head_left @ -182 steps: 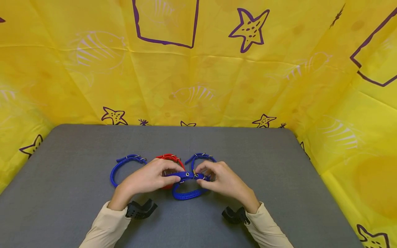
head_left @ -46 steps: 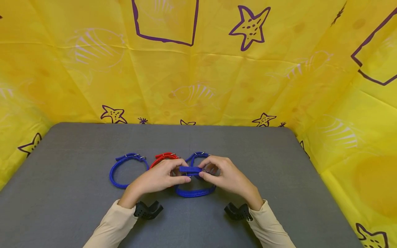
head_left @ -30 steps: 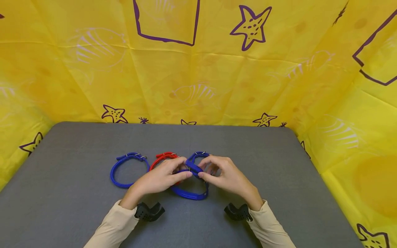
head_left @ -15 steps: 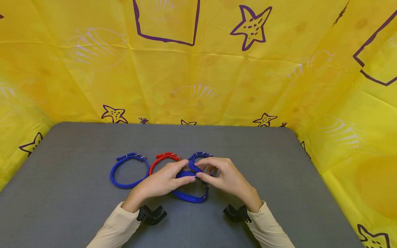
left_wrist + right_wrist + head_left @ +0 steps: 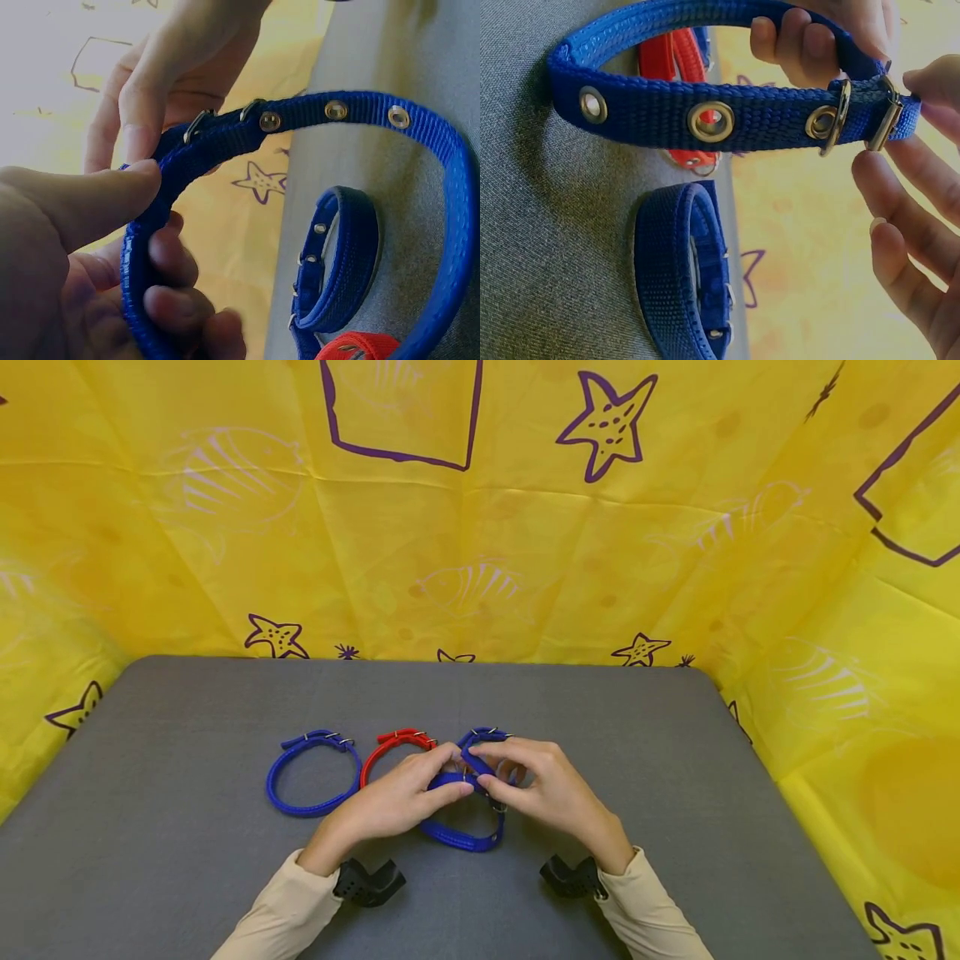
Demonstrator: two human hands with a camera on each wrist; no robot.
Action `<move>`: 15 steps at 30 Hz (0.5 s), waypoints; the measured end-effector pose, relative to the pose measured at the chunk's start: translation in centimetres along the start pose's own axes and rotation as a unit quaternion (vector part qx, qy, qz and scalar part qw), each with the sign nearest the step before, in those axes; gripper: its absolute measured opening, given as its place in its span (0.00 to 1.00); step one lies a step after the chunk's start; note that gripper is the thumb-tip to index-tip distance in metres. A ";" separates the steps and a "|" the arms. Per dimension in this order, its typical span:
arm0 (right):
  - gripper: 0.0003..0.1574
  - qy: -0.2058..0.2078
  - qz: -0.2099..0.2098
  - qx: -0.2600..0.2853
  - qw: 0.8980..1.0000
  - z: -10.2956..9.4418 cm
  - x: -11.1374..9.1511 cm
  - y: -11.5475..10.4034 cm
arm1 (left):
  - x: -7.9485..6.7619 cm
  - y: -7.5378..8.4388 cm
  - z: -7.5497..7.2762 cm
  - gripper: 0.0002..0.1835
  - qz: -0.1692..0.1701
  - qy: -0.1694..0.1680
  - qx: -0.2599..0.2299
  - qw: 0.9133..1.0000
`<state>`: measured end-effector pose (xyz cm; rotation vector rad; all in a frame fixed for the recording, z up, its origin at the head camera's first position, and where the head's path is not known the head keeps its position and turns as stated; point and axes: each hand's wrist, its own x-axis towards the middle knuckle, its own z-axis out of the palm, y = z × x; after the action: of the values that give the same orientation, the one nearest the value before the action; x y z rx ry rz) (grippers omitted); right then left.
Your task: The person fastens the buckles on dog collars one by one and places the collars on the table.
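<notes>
Both hands hold a blue pet collar (image 5: 461,839), its loop hanging just above the table. My left hand (image 5: 397,797) grips the padded band beside the buckle, thumb on one face and fingers curled round the other. My right hand (image 5: 543,781) pinches the strap at the buckle between thumb and fingers. In the right wrist view the metal buckle (image 5: 885,124) sits with the strap through it, and several brass eyelets line the webbing (image 5: 645,112). The left wrist view shows the two thumbs close together at the buckle end; my right fingertips partly hide the strap's tip.
Three more collars lie behind and left of the hands: a blue one (image 5: 279,785) at left, a red one (image 5: 371,760) in the middle, and a blue one (image 5: 483,732) partly covered by my right hand. Yellow printed cloth (image 5: 480,568) surrounds the grey table (image 5: 187,710).
Earlier the eyelet strap was stretched level between both hands. Since then the strap end has swung up and away at the right fingers, and my left hand has shifted slightly right along the band.
</notes>
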<state>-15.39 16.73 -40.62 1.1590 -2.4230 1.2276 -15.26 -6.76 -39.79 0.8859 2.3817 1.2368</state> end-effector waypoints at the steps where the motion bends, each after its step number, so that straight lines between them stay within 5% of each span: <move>1: 0.17 0.001 -0.002 -0.002 1.000 0.0 0.0 0.0 | 0.0 0.0 0.0 0.15 -0.001 0.000 0.001 1.000; 15: 0.12 -0.001 -0.003 0.020 1.000 -0.3 -0.1 0.3 | 0.0 -0.1 -0.2 0.13 0.010 0.004 0.000 1.000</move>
<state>-15.61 17.11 -40.67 1.1773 -2.4054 1.2794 -15.40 -6.91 -39.76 0.9076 2.3839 1.2498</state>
